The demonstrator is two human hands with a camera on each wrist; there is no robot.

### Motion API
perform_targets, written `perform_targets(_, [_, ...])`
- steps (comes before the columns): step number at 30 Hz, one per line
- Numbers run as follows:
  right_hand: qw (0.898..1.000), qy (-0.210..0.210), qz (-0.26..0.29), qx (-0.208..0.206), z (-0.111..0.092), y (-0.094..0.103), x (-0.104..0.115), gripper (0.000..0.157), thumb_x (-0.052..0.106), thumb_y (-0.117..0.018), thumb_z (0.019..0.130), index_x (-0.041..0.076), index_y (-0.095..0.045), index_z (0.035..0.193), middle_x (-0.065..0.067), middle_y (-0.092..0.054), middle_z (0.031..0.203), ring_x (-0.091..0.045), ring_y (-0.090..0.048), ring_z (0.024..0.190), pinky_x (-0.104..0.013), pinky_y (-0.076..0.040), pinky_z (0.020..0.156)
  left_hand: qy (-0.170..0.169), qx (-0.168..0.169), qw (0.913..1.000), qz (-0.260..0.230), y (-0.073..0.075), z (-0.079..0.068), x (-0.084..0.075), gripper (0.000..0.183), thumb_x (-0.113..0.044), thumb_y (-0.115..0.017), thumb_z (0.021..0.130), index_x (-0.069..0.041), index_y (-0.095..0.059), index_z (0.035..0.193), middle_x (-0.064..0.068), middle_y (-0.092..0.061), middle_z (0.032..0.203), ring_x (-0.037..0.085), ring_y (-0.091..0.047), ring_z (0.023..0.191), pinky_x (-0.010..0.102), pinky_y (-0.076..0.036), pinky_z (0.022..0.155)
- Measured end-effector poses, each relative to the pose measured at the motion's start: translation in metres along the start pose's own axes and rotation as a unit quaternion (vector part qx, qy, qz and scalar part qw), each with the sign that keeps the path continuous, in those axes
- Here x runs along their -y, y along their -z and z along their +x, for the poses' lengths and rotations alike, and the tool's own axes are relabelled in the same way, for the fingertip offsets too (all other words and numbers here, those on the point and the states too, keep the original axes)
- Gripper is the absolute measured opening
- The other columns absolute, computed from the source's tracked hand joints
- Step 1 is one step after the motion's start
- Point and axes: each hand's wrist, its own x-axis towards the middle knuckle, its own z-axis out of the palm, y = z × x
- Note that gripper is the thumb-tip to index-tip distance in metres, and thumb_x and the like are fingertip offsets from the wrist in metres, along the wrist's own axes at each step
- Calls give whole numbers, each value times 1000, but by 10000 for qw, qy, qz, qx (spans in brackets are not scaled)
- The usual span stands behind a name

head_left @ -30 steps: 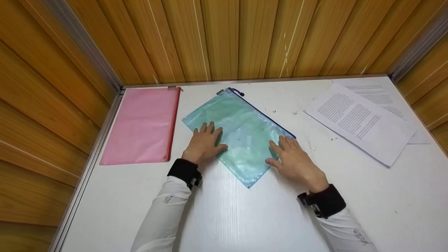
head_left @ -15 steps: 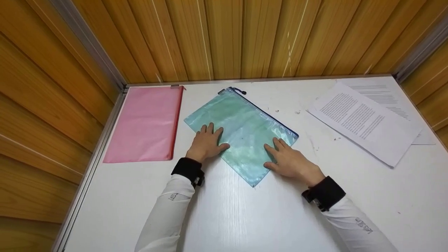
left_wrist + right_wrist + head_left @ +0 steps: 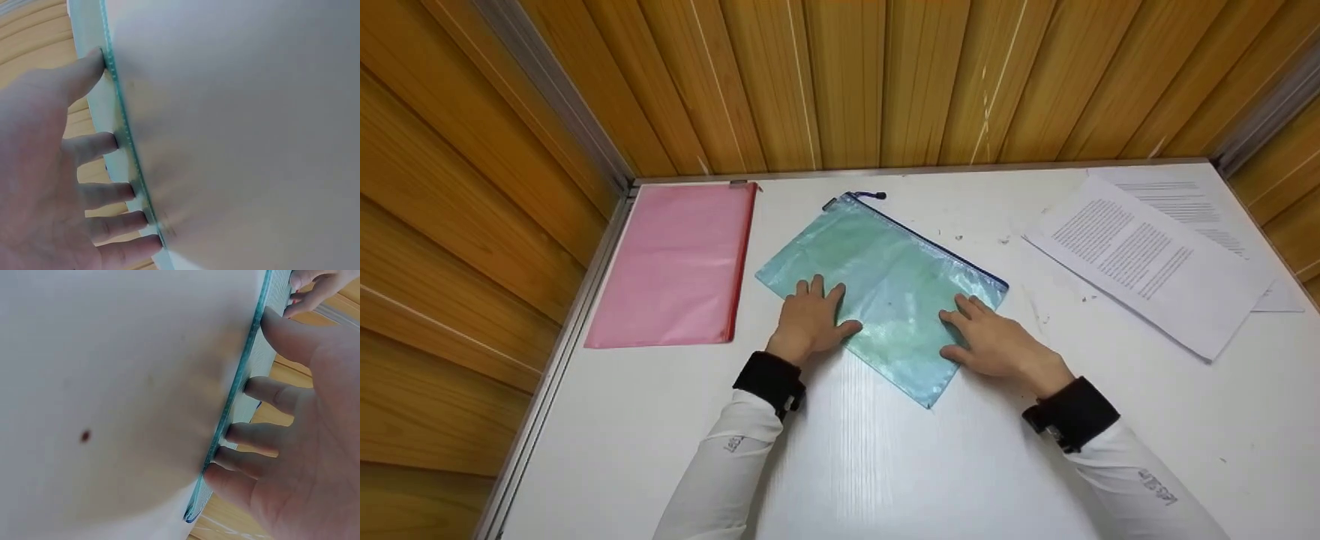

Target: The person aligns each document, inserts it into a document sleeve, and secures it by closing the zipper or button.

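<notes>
A translucent green-blue zipper pouch (image 3: 877, 277) lies flat and slanted on the white table, its dark blue zipper edge toward the far right and a cord pull at the back corner. The left hand (image 3: 810, 319) rests on its near left edge with fingers spread. On its right edge the right hand (image 3: 997, 341) rests, fingers extended and slightly bent. In the left wrist view, the left hand's fingertips (image 3: 126, 191) touch along the pouch's edge. The right wrist view has the right hand (image 3: 292, 433) with fingertips on the opposite edge.
A pink zipper pouch (image 3: 667, 266) with a red zipper lies at the table's left. Overlapping printed paper sheets (image 3: 1147, 262) lie at the right. Wood-patterned panels (image 3: 840, 82) stand behind and at both sides of the white table (image 3: 840, 472).
The green-blue pouch has turned slightly, its near corner swinging right and its zipper edge becoming less steep. Both hands stay on it, the left sliding a little nearer. The view shifts slightly.
</notes>
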Motion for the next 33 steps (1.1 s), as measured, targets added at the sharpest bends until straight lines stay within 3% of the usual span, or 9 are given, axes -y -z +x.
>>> perform_targets(9, [9998,-74,193,-16,-3,3,-11,59,37,-60,97,5,-47,146,-27,-26,160,-47,-24,149,-61,-34,114,-6,-189,9996,206,-2,-10,-13,76,-65,-54,91,-15,-45,148,22,-49,140,38,-48,125,48,-51,94])
perform_targets(16, [9997,-124,192,-46,-4,6,-17,48,29,-57,100,4,-51,139,-28,-28,159,-48,-25,148,-61,-31,116,-63,-282,9989,362,-4,-19,-25,76,-65,-56,90,-12,-49,143,22,-52,133,36,-50,119,44,-55,85])
perform_targets(22, [9996,-98,229,-118,-2,8,-23,35,17,-56,99,1,-55,130,-30,-32,156,-51,-28,145,-63,-31,114,-149,-583,9963,609,-8,-29,-37,74,-68,-58,87,-9,-56,132,19,-56,122,34,-53,112,41,-55,78])
perform_targets(28, [9990,-154,398,-105,-4,9,-28,35,11,-53,100,1,-55,133,-28,-29,158,-48,-25,148,-63,-30,115,-268,-871,9927,793,-10,-43,-45,61,-64,-63,86,-11,-60,116,15,-58,107,30,-57,98,38,-53,71])
perform_targets(33, [9993,-125,131,-321,-17,2,-20,47,16,-55,99,0,-47,143,-31,-32,156,-49,-30,145,-62,-35,112,-235,-755,9948,638,-6,-43,-38,51,-56,-64,89,-11,-64,114,15,-59,110,31,-58,103,44,-53,79])
